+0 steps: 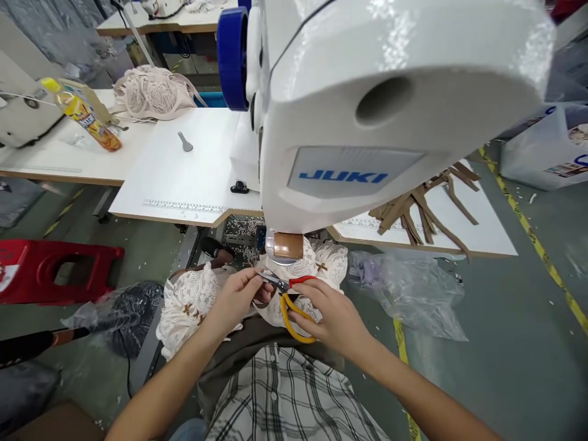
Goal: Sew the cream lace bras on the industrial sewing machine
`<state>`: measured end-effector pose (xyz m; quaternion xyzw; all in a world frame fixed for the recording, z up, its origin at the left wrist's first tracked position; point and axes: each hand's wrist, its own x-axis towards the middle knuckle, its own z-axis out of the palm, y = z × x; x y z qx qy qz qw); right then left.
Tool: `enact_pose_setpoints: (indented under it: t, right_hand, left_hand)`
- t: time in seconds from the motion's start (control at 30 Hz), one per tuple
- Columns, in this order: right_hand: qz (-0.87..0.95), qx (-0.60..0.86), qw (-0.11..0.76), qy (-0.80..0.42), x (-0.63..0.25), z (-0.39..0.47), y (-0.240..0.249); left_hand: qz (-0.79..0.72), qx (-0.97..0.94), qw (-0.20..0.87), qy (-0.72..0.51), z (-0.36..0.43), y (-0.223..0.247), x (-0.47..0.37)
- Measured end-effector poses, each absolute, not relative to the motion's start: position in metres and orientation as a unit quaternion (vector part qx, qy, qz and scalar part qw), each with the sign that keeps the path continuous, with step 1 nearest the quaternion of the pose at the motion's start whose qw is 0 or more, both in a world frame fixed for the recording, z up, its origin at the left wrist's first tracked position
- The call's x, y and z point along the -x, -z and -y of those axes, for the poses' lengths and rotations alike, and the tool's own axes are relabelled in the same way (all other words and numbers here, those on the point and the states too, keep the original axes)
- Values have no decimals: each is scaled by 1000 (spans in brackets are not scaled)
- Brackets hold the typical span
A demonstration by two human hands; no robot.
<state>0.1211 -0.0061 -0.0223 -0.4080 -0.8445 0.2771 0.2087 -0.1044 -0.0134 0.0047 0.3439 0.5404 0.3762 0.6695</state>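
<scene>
My right hand [326,307] grips a pair of scissors [294,311] with one yellow and one red handle loop, the blades pointing left. At the blade tips, my left hand [243,292] is closed in a pinch; what lies between its fingertips is too small to make out. Under and around both hands are white lace pieces, one lace garment [190,303] with brown bows on the left and another lace garment [331,262] on the right beneath the machine. Just above the hands is the sewing machine's lower end with a brown patch [288,245].
The white JUKI sewing machine [358,177] fills the upper middle. Brown strips [418,208] lie on the right tabletop [487,236]. A bottle [87,119] and beige fabric pile [154,95] stand left. A red stool [55,269] and a plastic bag [408,291] flank the work.
</scene>
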Motion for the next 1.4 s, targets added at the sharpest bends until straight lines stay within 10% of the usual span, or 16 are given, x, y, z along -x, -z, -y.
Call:
enact_pose_setpoints:
  t: [1.1, 1.4]
  right_hand:
    - [767, 432, 223, -419, -120, 7, 37]
    - [762, 550, 160, -302, -182, -29, 43]
  left_hand:
    - [-600, -396, 597, -356, 3, -8, 116]
    - [-686, -576, 333, -293, 5, -1, 134]
